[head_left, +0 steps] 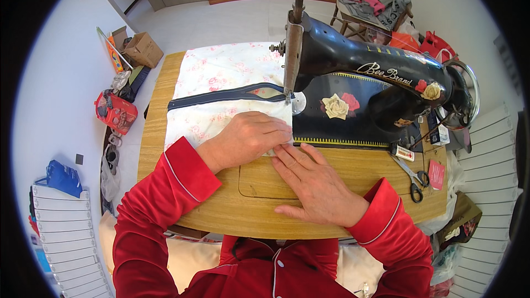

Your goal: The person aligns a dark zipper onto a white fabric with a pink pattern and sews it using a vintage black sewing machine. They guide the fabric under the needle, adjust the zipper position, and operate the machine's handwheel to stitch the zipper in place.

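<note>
A white fabric piece [207, 122] with pink flowers lies over the table to the left of the black Bee Brand sewing machine [343, 45]. Across it runs a dark navy zipper tape [207, 98], parted near the presser foot [288, 98], where its right end sits. My left hand [252, 134] rests on the fabric with fingers together, gripping its right edge; the thumb is hidden. Just in front of the machine bed [352, 130], my right hand [312, 184] lies palm down on the wooden table, fingertips touching the fabric's near corner, thumb apart.
Black-handled scissors [414, 178], a small white box [403, 152] and a pink card [437, 174] lie at the table's right. The handwheel [470, 91] stands behind them. Bags pile on a chair [372, 0]; a cardboard box [143, 49] stands on the floor at left.
</note>
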`<act>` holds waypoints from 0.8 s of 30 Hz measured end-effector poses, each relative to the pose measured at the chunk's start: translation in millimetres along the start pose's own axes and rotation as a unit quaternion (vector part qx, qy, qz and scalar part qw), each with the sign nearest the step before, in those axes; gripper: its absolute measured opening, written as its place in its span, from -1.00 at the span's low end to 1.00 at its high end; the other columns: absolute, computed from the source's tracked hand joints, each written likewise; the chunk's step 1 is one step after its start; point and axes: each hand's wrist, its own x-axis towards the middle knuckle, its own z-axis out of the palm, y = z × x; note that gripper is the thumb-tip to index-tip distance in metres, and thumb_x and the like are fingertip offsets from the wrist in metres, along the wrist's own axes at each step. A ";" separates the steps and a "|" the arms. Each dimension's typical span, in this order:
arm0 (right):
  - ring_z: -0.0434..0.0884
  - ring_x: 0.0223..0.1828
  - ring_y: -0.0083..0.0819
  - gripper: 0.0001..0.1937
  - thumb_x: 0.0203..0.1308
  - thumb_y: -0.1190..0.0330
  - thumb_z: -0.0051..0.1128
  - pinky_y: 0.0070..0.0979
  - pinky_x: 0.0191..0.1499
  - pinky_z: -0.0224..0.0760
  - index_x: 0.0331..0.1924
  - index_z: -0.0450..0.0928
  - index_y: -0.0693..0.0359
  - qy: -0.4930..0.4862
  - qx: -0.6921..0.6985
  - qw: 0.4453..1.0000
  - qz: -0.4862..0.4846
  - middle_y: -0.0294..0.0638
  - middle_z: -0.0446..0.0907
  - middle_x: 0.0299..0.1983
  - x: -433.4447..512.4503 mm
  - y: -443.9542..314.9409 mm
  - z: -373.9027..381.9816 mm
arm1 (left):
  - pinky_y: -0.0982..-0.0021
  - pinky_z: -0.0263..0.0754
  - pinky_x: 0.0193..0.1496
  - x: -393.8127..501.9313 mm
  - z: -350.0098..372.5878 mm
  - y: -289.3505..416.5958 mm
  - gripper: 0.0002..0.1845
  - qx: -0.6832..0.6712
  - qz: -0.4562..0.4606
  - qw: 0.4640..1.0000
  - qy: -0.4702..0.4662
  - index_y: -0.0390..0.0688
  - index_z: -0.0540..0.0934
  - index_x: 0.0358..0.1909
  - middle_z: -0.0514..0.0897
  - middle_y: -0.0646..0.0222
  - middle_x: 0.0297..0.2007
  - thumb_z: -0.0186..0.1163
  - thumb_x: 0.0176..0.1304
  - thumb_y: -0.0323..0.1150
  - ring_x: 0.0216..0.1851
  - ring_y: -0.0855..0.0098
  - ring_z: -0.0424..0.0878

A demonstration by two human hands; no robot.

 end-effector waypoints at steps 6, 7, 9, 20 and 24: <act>0.28 0.64 0.03 -0.08 0.38 -0.21 0.21 0.02 0.69 -0.03 0.49 0.36 0.48 -0.007 0.003 1.000 0.002 0.21 0.36 0.56 0.4 0.6 0.6 | 0.21 0.76 -0.06 0.5 -1.4 -2.3 -0.74 -0.008 0.000 1.000 -0.002 -0.21 0.74 -0.15 0.84 0.23 -0.17 0.39 0.07 -0.45 -0.15 0.15 0.84; 0.28 0.64 0.03 -0.09 0.39 -0.21 0.21 0.02 0.69 -0.04 0.49 0.36 0.48 -0.007 0.004 1.000 0.002 0.21 0.36 0.56 0.2 0.7 1.1 | 0.21 0.76 -0.06 0.6 -1.8 -2.1 -0.74 -0.009 0.000 1.000 -0.003 -0.21 0.74 -0.15 0.84 0.23 -0.17 0.40 0.07 -0.45 -0.15 0.15 0.84; 0.27 0.64 0.03 -0.10 0.40 -0.21 0.19 0.02 0.69 -0.05 0.49 0.37 0.47 -0.008 0.005 1.000 0.003 0.20 0.35 0.56 0.3 0.8 1.5 | 0.22 0.76 -0.06 0.7 -2.3 -2.4 -0.73 -0.011 0.000 1.000 -0.005 -0.21 0.75 -0.15 0.84 0.23 -0.16 0.40 0.07 -0.45 -0.14 0.15 0.84; 0.26 0.65 0.03 -0.15 0.40 -0.18 0.20 0.06 0.69 -0.07 0.47 0.41 0.41 -0.004 -0.003 1.000 0.005 0.19 0.32 0.58 1.8 3.5 2.5 | 0.22 0.75 0.05 1.2 -3.3 -7.6 -0.74 0.008 0.018 1.000 -0.018 -0.20 0.76 -0.13 0.85 0.30 -0.12 0.40 0.09 -0.43 -0.02 0.21 0.84; 0.25 0.65 0.03 -0.16 0.39 -0.18 0.22 0.08 0.68 -0.06 0.46 0.42 0.39 -0.002 0.004 1.000 0.004 0.19 0.31 0.59 2.2 4.0 2.3 | 0.23 0.75 0.05 0.9 -2.2 -9.0 -0.75 0.007 0.010 1.000 -0.011 -0.19 0.76 -0.14 0.85 0.31 -0.10 0.39 0.10 -0.43 -0.01 0.22 0.84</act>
